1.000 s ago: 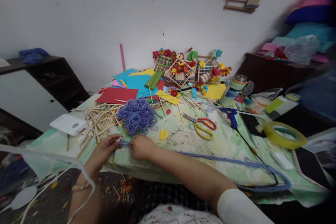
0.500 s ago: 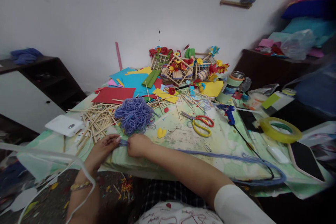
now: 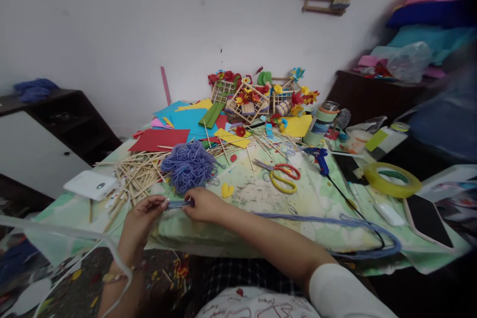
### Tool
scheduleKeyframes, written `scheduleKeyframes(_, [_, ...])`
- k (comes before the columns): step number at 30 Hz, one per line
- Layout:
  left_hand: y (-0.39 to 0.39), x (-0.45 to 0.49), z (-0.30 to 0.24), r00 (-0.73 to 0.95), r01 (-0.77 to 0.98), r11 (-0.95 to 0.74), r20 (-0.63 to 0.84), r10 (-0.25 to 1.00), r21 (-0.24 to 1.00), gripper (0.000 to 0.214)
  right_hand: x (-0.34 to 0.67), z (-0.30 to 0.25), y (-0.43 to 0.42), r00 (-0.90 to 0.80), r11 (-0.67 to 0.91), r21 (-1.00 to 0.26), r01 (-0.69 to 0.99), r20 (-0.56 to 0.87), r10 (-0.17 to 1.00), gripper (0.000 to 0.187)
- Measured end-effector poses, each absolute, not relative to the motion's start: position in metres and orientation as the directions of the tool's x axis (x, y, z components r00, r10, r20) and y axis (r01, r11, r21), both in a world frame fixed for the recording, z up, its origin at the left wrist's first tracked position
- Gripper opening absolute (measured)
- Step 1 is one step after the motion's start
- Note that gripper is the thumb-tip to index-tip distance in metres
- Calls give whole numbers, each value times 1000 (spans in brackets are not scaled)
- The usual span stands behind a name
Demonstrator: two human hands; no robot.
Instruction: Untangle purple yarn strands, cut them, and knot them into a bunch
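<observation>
Near the front edge of the table, my left hand (image 3: 148, 209) pinches one end of a bundle of purple-blue yarn (image 3: 177, 204). A short way to the right, my right hand (image 3: 201, 204) is closed around the same strands. The stretch between my hands lies straight. Beyond my right forearm, long yarn strands (image 3: 298, 217) run right across the table and loop back near its right end. A heaped ball of yarn (image 3: 190, 165) of the same colour sits just behind my hands. Scissors (image 3: 283, 178) with red and yellow handles lie to its right.
Wooden sticks (image 3: 139, 174) lie in a pile at left beside a white device (image 3: 89, 185). Coloured paper (image 3: 160, 139) and stick frames with paper flowers (image 3: 248, 104) stand at the back. At right are a glue gun (image 3: 320, 159), yellow tape (image 3: 372, 184) and a phone (image 3: 428, 221).
My right hand has shifted slightly right along the yarn, so more of the bundle shows between my hands. The whole view has moved a little.
</observation>
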State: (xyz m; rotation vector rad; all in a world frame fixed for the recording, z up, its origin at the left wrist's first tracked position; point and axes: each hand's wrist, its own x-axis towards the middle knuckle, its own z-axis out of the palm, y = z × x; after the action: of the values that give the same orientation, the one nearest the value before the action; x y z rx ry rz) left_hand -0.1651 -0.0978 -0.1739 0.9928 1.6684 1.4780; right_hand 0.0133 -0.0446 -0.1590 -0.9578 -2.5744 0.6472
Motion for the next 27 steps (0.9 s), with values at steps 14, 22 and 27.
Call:
scheduleKeyframes(14, [-75, -100, -91, -156, 112, -159, 175, 972, 981, 40, 69, -92, -32, -837, -115, -976, -186, 97, 538, 54])
scheduleKeyframes(22, [-66, -86, -69, -11, 159, -142, 146, 989, 977, 39, 88, -71, -36, -815, -250, -958, -139, -32, 578, 40])
scheduleKeyframes(27, [-63, -83, -67, -68, 171, -136, 149, 986, 976, 39, 92, -78, -40, -781, -163, -981, -108, -18, 625, 32])
